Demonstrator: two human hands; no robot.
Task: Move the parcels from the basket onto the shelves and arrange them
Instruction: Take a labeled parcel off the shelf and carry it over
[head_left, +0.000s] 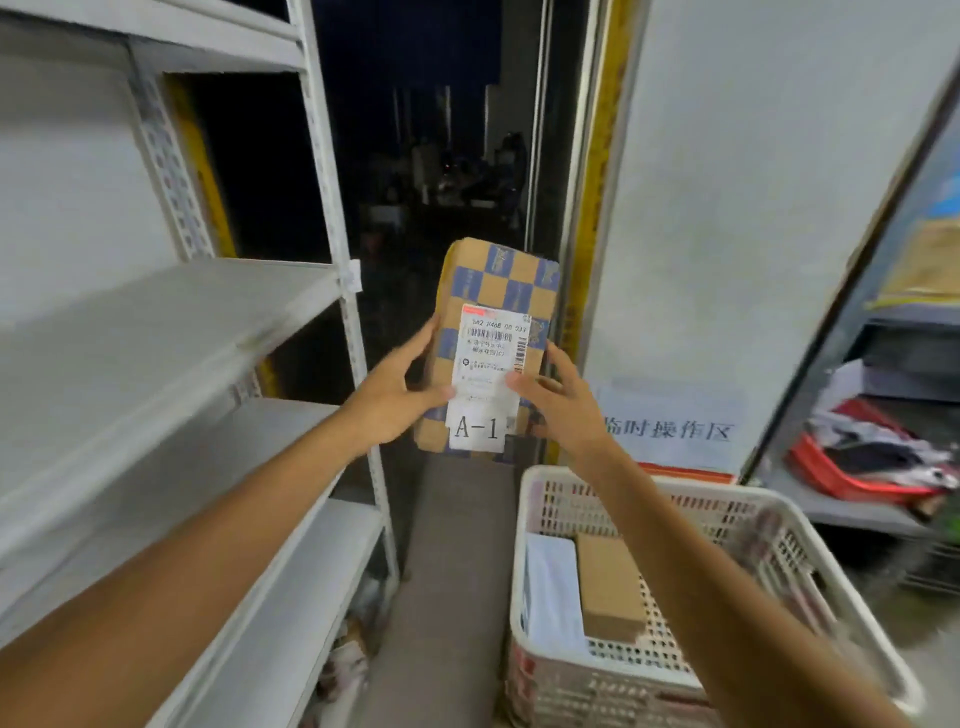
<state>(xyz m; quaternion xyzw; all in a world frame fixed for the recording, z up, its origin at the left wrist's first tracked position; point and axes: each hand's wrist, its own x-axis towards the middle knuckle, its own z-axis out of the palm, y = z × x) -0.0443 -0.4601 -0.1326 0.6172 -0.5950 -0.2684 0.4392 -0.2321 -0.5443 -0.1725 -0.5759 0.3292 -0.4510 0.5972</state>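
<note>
A white basket (517, 597) on the floor holds a brown box (610, 592) and a white parcel (553, 597). Left hand (395, 395) and right hand (566, 410) grip a checkered parcel (498, 286) labelled A-1 in mid-air, just off the shelves' (156, 332) front edge. A red tray (831, 478) at right holds blurred items, perhaps clothing.

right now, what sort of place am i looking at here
Probably a parcel sorting or pickup room: white perforated-steel shelving, a white slotted plastic basket holding parcels, and a checkered cardboard parcel labelled A-1.
</note>
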